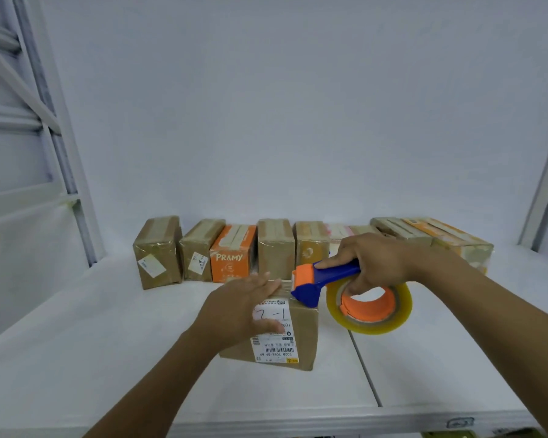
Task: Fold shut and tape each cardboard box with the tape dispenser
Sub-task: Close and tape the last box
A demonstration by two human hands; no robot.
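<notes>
The cardboard box (301, 336) being worked on sat near the middle of the white surface (108, 343), close to the person, with its shipping label (274, 339) facing up and toward them. The left hand (244, 308) came in from about 7 o'clock and lay flat on the box top, fingers straight and together, gripping nothing. It was most likely pressing the flaps down and pinning the box so it would not slide under the pull of the tape.

The right hand (377, 263) was clamped round the blue handle of the tape dispenser (326, 279), with a forefinger stretched along the top of the handle, apparently to steer it. The orange-and-blue head met the box at its 1 o'clock corner, on the far top edge, and the tape roll (369, 311) hung off to 3 o'clock, clear of the box. That position suited either starting or ending a strip along the top; whether tape already stuck there could not be made out.

At 12 o'clock from the box, a row of boxes (276, 248) stood against the wall, among them an orange box (231, 257). Most showed tape bands over their tops, so they seemed finished and set back out of the way.
</notes>
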